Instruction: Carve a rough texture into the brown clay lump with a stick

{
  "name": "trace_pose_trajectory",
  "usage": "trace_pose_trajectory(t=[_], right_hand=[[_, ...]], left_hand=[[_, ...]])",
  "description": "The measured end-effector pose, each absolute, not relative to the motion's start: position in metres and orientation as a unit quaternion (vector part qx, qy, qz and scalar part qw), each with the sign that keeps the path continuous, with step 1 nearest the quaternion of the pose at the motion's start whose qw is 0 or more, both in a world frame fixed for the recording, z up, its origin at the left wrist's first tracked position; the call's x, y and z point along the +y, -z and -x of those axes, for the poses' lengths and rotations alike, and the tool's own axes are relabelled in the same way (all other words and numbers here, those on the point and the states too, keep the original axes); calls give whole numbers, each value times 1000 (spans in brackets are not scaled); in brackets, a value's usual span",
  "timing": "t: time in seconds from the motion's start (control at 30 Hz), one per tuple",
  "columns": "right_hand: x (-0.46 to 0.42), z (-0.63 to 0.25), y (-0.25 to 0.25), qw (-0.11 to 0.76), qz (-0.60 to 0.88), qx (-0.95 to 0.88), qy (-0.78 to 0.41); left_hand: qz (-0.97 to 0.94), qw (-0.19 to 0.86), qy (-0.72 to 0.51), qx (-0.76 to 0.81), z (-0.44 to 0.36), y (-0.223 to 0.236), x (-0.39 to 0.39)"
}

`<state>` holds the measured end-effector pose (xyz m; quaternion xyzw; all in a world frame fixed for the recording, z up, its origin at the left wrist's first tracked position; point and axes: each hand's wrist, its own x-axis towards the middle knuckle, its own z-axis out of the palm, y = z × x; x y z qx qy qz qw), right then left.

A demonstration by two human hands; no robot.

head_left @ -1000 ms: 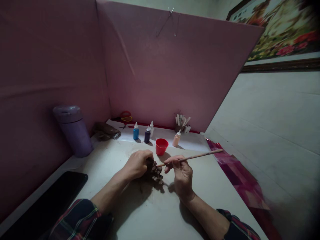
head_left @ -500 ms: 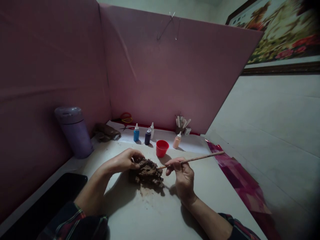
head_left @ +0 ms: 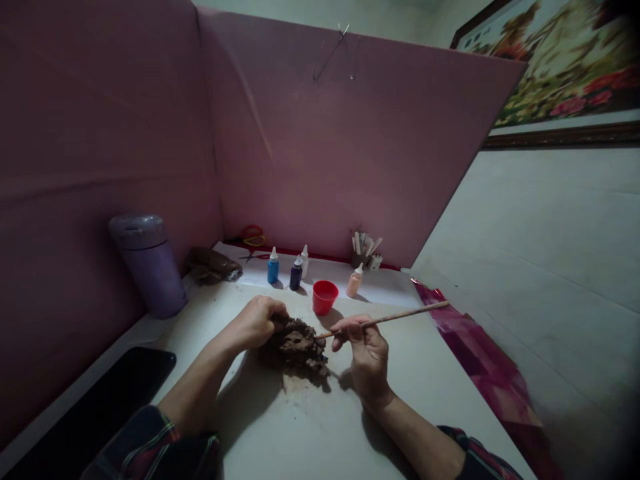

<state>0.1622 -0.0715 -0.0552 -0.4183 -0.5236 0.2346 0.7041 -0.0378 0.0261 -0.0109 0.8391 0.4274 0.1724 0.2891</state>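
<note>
A rough, crumbly brown clay lump (head_left: pixel 297 343) rests on the pale table in front of me. My left hand (head_left: pixel 259 321) grips its left end, fingers curled over the far side and partly hidden. Between the thumb and fingers of my right hand (head_left: pixel 367 357) is a thin wooden stick (head_left: pixel 400 316), held like a pen. Its near tip meets the right side of the lump; whether that end has bristles I cannot make out. Brown crumbs and a smear lie on the table just below the lump.
Behind the lump stand a red cup (head_left: pixel 325 298), a blue bottle (head_left: pixel 273 268), a dark bottle (head_left: pixel 296 275), a white bottle and a peach bottle (head_left: pixel 355 283). A purple tumbler (head_left: pixel 150 270) and a black phone-like slab (head_left: pixel 100 413) are at left. Magenta film (head_left: pixel 480 367) edges the right.
My left hand has turned over the lump's left end, its knuckles now higher and its thumb less visible. The right hand and stick look almost unmoved.
</note>
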Motion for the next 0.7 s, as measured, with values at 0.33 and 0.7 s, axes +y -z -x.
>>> trace_pose_trajectory(t=[0.33, 0.7], right_hand=[[-73, -162, 54, 702, 418, -529, -228], [-72, -163, 55, 697, 414, -540, -226]], left_hand=[[-820, 300, -191, 448, 39, 16, 29], [-768, 438, -198, 423, 56, 9, 34]])
